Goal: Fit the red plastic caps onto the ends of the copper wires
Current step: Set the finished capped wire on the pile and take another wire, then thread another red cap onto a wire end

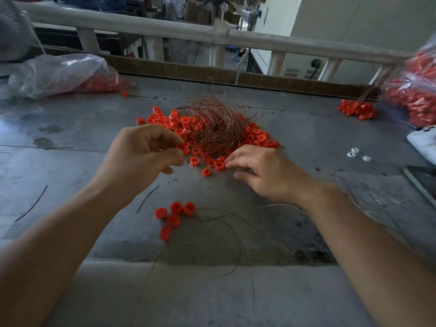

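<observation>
A tangled bundle of thin copper wires (212, 121) lies on the grey table, ringed by a heap of loose red plastic caps (256, 138). My left hand (141, 154) hovers at the heap's left edge and pinches one red cap (183, 147) between thumb and fingertips. My right hand (262, 171) lies low on the table with fingers stretched out, fingertips touching the caps at the heap's near edge. Several capped wires (174, 215) lie near me, their thin wires trailing toward the table's front.
A clear plastic bag of red caps (59, 74) lies at the far left, another bag (415, 90) at the far right with a small capped bundle (356, 109) beside it. A few white pieces (354, 153) and a phone (422, 140) sit on the right. A railing (165, 27) runs behind.
</observation>
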The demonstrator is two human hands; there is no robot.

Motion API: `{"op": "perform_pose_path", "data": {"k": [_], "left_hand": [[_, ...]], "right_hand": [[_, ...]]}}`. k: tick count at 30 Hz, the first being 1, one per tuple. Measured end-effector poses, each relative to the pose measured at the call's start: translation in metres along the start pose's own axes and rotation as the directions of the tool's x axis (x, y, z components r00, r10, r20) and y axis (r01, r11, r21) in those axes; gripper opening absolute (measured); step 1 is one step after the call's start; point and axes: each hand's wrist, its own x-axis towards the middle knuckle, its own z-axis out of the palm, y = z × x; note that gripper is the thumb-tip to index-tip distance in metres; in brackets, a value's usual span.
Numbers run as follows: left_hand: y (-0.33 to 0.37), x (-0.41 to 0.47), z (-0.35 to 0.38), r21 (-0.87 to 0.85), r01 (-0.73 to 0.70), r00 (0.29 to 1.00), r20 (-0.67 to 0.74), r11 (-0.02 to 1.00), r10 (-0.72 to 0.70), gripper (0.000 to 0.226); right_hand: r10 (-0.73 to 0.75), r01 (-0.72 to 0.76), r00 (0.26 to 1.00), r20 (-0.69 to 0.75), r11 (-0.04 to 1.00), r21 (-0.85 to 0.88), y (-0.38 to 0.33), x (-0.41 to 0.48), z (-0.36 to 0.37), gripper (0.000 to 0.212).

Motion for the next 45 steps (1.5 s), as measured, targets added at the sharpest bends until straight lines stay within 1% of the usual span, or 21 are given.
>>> {"op": "perform_pose_path", "data": {"k": [4, 7, 9, 11, 14, 16, 19, 23, 25, 27, 32, 34, 37, 41, 45], "left_hand": [[0.001, 0.000, 0.000, -0.118, 0.015, 1.000, 0.017, 0.993, -0.014, 0.024], [0.002, 0.000, 0.000, -0.193, 0.026, 0.998, 0.053, 0.981, -0.016, 0.021], [0.004, -0.001, 0.000, -0.247, 0.031, 0.996, 0.090, 0.969, -0.009, 0.020], [0.005, -0.003, 0.001, -0.318, 0.040, 0.990, 0.138, 0.947, 0.005, 0.020], [0.008, -0.006, 0.003, -0.405, 0.064, 0.976, 0.216, 0.912, 0.028, 0.024], [0.009, -0.007, 0.005, -0.457, 0.084, 0.966, 0.254, 0.886, 0.039, 0.027], [0.009, -0.007, 0.007, -0.504, 0.090, 0.959, 0.275, 0.859, 0.061, 0.029], [0.009, -0.008, 0.008, -0.523, 0.077, 0.956, 0.279, 0.849, 0.085, 0.025], [0.010, -0.009, 0.009, -0.524, 0.071, 0.950, 0.294, 0.849, 0.101, 0.028], [0.009, -0.009, 0.010, -0.537, 0.085, 0.950, 0.299, 0.840, 0.094, 0.030], [0.009, -0.008, 0.012, -0.608, 0.142, 0.948, 0.311, 0.781, 0.070, 0.023], [0.009, -0.008, 0.011, -0.582, 0.127, 0.949, 0.308, 0.803, 0.073, 0.022], [0.009, -0.010, 0.010, -0.509, 0.085, 0.952, 0.295, 0.856, 0.081, 0.027], [0.009, -0.011, 0.012, -0.576, 0.095, 0.952, 0.290, 0.812, 0.094, 0.024], [0.010, -0.011, 0.011, -0.579, 0.107, 0.940, 0.323, 0.808, 0.107, 0.032]], "right_hand": [[-0.049, 0.052, 0.992, -0.117, 0.998, 0.023, 0.000, 0.001, -0.001, 0.026], [-0.109, 0.118, 0.964, -0.242, 0.993, 0.025, 0.001, 0.000, -0.004, 0.015], [-0.126, 0.146, 0.933, -0.338, 0.989, 0.035, 0.000, -0.001, -0.008, 0.011], [-0.089, 0.154, 0.892, -0.443, 0.982, 0.111, -0.003, -0.002, -0.012, 0.010], [-0.043, 0.194, 0.825, -0.564, 0.958, 0.210, -0.010, -0.004, -0.018, 0.016], [-0.063, 0.228, 0.791, -0.608, 0.953, 0.198, -0.016, -0.005, -0.021, 0.020], [-0.117, 0.258, 0.777, -0.618, 0.955, 0.144, -0.024, -0.007, -0.021, 0.013], [-0.122, 0.256, 0.796, -0.593, 0.956, 0.147, -0.030, -0.008, -0.020, 0.007], [-0.112, 0.252, 0.805, -0.583, 0.954, 0.165, -0.032, -0.007, -0.019, 0.006], [-0.104, 0.250, 0.814, -0.572, 0.951, 0.183, -0.033, -0.007, -0.018, 0.005], [-0.089, 0.225, 0.825, -0.559, 0.958, 0.180, -0.033, -0.008, -0.018, 0.005], [-0.070, 0.206, 0.834, -0.547, 0.960, 0.191, -0.033, -0.008, -0.017, 0.005], [-0.045, 0.185, 0.847, -0.529, 0.959, 0.214, -0.033, -0.009, -0.017, 0.004], [-0.022, 0.169, 0.852, -0.523, 0.957, 0.234, -0.034, -0.009, -0.017, 0.004], [-0.008, 0.154, 0.865, -0.501, 0.955, 0.252, -0.036, -0.009, -0.015, 0.006]]}}
